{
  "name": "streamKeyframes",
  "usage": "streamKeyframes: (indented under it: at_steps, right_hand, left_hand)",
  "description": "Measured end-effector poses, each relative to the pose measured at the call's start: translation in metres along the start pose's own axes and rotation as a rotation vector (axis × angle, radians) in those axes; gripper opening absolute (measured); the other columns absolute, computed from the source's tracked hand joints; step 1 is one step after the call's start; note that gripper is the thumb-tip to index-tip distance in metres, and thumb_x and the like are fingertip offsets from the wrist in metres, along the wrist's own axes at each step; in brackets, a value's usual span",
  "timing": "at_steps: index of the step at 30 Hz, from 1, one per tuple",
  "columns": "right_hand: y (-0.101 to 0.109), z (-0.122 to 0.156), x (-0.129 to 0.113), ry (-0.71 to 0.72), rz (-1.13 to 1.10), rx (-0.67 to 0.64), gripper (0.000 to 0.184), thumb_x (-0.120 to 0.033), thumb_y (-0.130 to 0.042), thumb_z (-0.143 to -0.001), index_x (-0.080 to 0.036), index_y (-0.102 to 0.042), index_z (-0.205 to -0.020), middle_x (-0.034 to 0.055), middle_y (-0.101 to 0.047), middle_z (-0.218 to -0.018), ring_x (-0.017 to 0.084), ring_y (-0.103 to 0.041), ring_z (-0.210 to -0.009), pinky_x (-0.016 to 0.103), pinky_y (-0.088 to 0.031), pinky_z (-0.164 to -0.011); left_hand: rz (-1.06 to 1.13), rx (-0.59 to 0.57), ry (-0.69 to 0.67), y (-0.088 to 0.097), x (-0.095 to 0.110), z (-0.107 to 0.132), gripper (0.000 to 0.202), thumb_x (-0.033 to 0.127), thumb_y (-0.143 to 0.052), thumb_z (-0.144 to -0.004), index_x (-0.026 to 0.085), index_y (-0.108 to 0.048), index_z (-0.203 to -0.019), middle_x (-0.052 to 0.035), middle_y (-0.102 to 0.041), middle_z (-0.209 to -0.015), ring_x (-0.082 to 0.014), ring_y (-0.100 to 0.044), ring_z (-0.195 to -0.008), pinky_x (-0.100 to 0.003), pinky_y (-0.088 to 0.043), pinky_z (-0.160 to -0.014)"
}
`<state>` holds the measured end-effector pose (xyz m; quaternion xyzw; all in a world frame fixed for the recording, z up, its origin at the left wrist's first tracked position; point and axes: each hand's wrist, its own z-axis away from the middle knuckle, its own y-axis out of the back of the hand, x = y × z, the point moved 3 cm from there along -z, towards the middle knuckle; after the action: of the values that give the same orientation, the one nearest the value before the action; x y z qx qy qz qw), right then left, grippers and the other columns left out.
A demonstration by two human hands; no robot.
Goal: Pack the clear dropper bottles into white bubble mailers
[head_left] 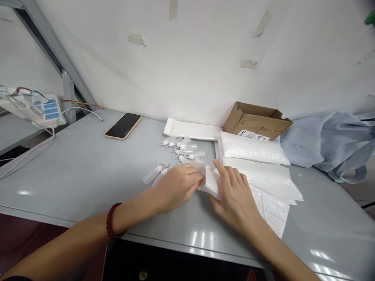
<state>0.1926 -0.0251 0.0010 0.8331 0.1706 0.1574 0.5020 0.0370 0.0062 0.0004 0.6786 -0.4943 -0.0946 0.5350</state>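
Note:
A white bubble mailer (213, 181) is between my two hands, its open end and flap toward the left. My right hand (233, 189) holds its right part, thumb on the near side and fingers on top. My left hand (181, 185) has its fingers curled and pinched at the mailer's mouth; the fingertips are partly hidden there. Small translucent plastic dropper bottles (184, 144) with thin looped straps lie in a cluster just beyond. Several more dropper bottles (152, 175) lie behind my left wrist, partly covered by the hand.
Stacked bubble mailers (254, 150) lie right of my right hand. Behind them stands an open cardboard box (258, 123), with a white flat packet (193, 130) to its left. A phone (123, 125) lies at back left, near a white cable (54, 128). Grey-blue cloth (331, 140) is at right.

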Motion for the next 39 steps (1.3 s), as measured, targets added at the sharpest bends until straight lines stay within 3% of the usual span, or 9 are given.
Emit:
streamKeyframes:
  at_steps: [7,15,21,27,30,32,34,35,39]
  right_hand:
    - [-0.002,0.000,-0.001,0.003,0.015,-0.009,0.070,-0.013,-0.049,-0.066,-0.007,-0.033,-0.134,0.0147,-0.058,-0.098,0.027,-0.049,-0.084,0.037,-0.042,-0.070]
    - [-0.001,0.000,-0.002,0.008,0.029,-0.003,0.069,-0.011,-0.048,-0.066,-0.007,-0.034,-0.133,0.0138,-0.058,-0.097,0.026,-0.049,-0.083,0.037,-0.042,-0.069]
    - [-0.001,0.002,-0.005,0.033,-0.027,0.003,0.065,-0.015,-0.050,-0.073,-0.007,-0.032,-0.134,0.0138,-0.058,-0.097,0.026,-0.050,-0.084,0.037,-0.042,-0.068]
    - [0.001,0.003,-0.007,0.041,-0.043,0.016,0.066,-0.015,-0.051,-0.072,-0.005,-0.033,-0.134,0.0141,-0.058,-0.097,0.026,-0.050,-0.083,0.037,-0.044,-0.067]
    - [0.004,0.001,-0.003,0.016,-0.042,0.016,0.068,-0.014,-0.051,-0.069,-0.006,-0.033,-0.134,0.0154,-0.057,-0.101,0.027,-0.050,-0.085,0.038,-0.045,-0.069]
    - [0.007,0.001,0.003,-0.019,-0.079,0.021,0.069,-0.016,-0.051,-0.070,-0.008,-0.031,-0.135,0.0159,-0.056,-0.105,0.028,-0.051,-0.088,0.040,-0.046,-0.071]
    - [0.010,0.001,0.008,-0.063,-0.127,0.027,0.069,-0.019,-0.052,-0.071,-0.010,-0.030,-0.136,0.0157,-0.056,-0.106,0.029,-0.051,-0.090,0.041,-0.046,-0.073]
    - [0.011,0.001,0.011,-0.083,-0.142,0.031,0.070,-0.020,-0.053,-0.072,-0.010,-0.029,-0.137,0.0156,-0.056,-0.105,0.029,-0.051,-0.091,0.042,-0.047,-0.073]
    - [0.012,0.000,0.010,-0.050,-0.162,0.023,0.070,-0.020,-0.052,-0.073,-0.009,-0.027,-0.139,0.0181,-0.054,-0.109,0.031,-0.051,-0.096,0.045,-0.048,-0.076]
  left_hand:
    - [0.038,0.054,0.169,-0.007,0.006,0.006,0.025,0.011,-0.038,-0.093,0.013,-0.061,-0.083,-0.0069,-0.063,-0.084,-0.0191,-0.056,-0.084,-0.032,-0.047,-0.075]
    - [0.439,-0.090,0.371,0.006,0.012,-0.001,0.034,0.024,-0.028,-0.099,0.017,-0.048,-0.071,0.0040,-0.045,-0.061,-0.0100,-0.041,-0.055,-0.026,-0.034,-0.055]
    - [0.618,-0.166,0.324,0.007,0.019,0.001,0.034,0.037,-0.033,-0.098,0.020,-0.034,-0.069,0.0033,-0.042,-0.070,-0.0112,-0.042,-0.065,-0.025,-0.037,-0.059]
    - [0.682,-0.244,0.279,0.011,0.022,0.000,0.038,0.033,-0.032,-0.098,0.020,-0.026,-0.063,0.0042,-0.030,-0.061,-0.0099,-0.033,-0.056,-0.024,-0.033,-0.052]
    - [0.535,-0.025,0.249,0.016,0.013,-0.002,0.037,0.029,-0.035,-0.097,0.018,-0.043,-0.063,0.0031,-0.046,-0.061,-0.0098,-0.045,-0.059,-0.023,-0.039,-0.057]
    - [0.387,0.226,0.263,0.022,0.004,-0.002,0.022,0.028,-0.045,-0.093,0.016,-0.059,-0.080,-0.0018,-0.063,-0.080,-0.0125,-0.056,-0.071,-0.024,-0.046,-0.065]
    - [0.353,0.331,0.352,0.024,-0.006,-0.001,0.022,0.031,-0.056,-0.086,0.014,-0.062,-0.099,-0.0076,-0.067,-0.100,-0.0163,-0.062,-0.082,-0.027,-0.050,-0.070]
    - [0.400,0.285,0.414,0.022,-0.010,-0.001,0.027,0.033,-0.060,-0.083,0.014,-0.062,-0.102,-0.0090,-0.068,-0.103,-0.0174,-0.063,-0.083,-0.028,-0.052,-0.069]
    - [0.761,-0.199,0.585,0.008,-0.012,-0.001,0.022,0.032,-0.053,-0.086,0.013,-0.063,-0.084,-0.0058,-0.070,-0.074,-0.0160,-0.067,-0.064,-0.026,-0.053,-0.058]
